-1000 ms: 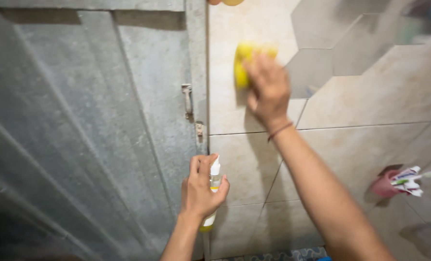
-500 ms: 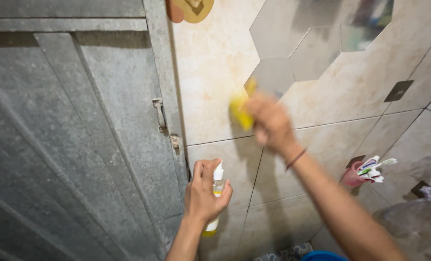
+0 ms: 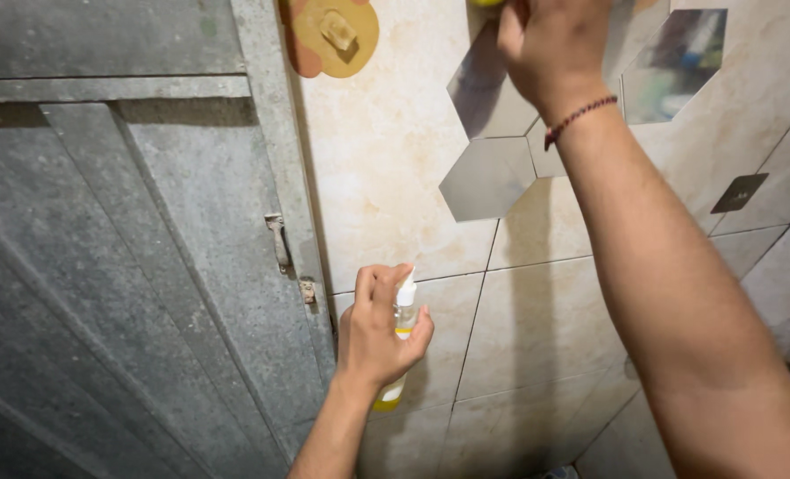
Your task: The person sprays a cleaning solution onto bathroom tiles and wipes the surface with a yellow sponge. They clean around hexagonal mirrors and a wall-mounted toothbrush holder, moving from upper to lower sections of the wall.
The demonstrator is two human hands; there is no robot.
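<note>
The wiping of the hexagonal mirror tiles (image 3: 488, 177) is in hand: the right hand (image 3: 550, 44), top centre, presses a barely visible yellow sponge (image 3: 486, 3) there, the left hand (image 3: 377, 333), lower centre, grips a spray bottle (image 3: 402, 319); another spray and wipe seems due.

Bare tiled wall (image 3: 537, 328) between both arms, metal door (image 3: 120, 266) blocking left

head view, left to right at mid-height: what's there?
Grey metal door → door latch → left hand gripping a small spray bottle → hexagonal mirror tile → right forearm → dark square wall hook pad.
</note>
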